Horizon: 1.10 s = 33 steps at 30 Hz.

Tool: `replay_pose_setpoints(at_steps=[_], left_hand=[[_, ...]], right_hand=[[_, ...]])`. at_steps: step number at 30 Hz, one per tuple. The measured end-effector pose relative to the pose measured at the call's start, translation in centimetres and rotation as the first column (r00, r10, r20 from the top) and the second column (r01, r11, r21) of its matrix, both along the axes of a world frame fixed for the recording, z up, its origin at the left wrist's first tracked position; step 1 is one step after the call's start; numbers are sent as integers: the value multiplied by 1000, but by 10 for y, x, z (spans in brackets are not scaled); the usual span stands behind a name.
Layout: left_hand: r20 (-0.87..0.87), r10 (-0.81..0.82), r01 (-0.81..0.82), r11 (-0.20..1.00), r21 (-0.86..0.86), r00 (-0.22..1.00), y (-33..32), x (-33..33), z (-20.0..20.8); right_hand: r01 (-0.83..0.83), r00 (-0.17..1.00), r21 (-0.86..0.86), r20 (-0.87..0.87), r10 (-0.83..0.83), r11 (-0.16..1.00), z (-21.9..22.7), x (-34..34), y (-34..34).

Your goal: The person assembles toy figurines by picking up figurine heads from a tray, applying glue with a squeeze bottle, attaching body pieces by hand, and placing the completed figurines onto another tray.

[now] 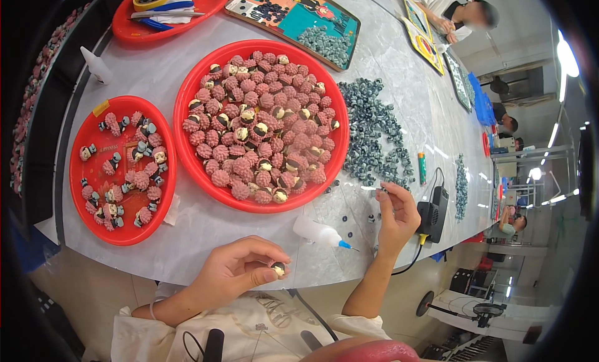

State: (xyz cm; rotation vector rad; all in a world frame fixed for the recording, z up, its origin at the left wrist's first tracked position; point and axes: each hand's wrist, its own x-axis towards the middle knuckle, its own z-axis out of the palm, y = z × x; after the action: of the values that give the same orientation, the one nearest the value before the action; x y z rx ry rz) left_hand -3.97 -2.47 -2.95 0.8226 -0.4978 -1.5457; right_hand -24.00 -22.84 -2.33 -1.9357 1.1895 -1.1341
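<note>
Near the table's front edge, my left hand (246, 265) pinches a small figurine head (279, 269) with a cream face and dark hair. My right hand (398, 218) is raised to the right of it, thumb and fingertips closed on a tiny dark piece (381, 191) whose shape I cannot make out well. Between the hands lies a white squeeze bottle (315, 230) with a blue needle tip. Beyond it, a big round red tray (181, 146) is heaped with pink, knobbly figurine heads (268, 100). A pile of small blue-grey parts (371, 128) spreads beside that tray.
At left, a smaller red tray (118, 237) holds pink heads joined to grey bodies. A white nozzle bottle (95, 67) stands behind it. Farther back are a red tray with tools (212, 3) and a printed tray (343, 62). A black device (432, 215) with a cable lies right; people sit beyond.
</note>
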Motion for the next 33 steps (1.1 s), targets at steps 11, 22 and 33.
replay_pose_setpoints(at_steps=[11, 22, 33], left_hand=[[26, 27, -27, 1000, -7, 999, 0, 1, 0], [45, 48, -46, 997, -59, 998, 1, -7, -7], [139, 103, -101, 995, -27, 985, 3, -9, -3]], right_hand=[[-22, 999, -15, -39, 22, 1000, 1, 4, 1], [-57, 996, -153, -70, 47, 987, 11, -1, -5], [-91, 967, -285, 204, 153, 954, 76, -14, 7]])
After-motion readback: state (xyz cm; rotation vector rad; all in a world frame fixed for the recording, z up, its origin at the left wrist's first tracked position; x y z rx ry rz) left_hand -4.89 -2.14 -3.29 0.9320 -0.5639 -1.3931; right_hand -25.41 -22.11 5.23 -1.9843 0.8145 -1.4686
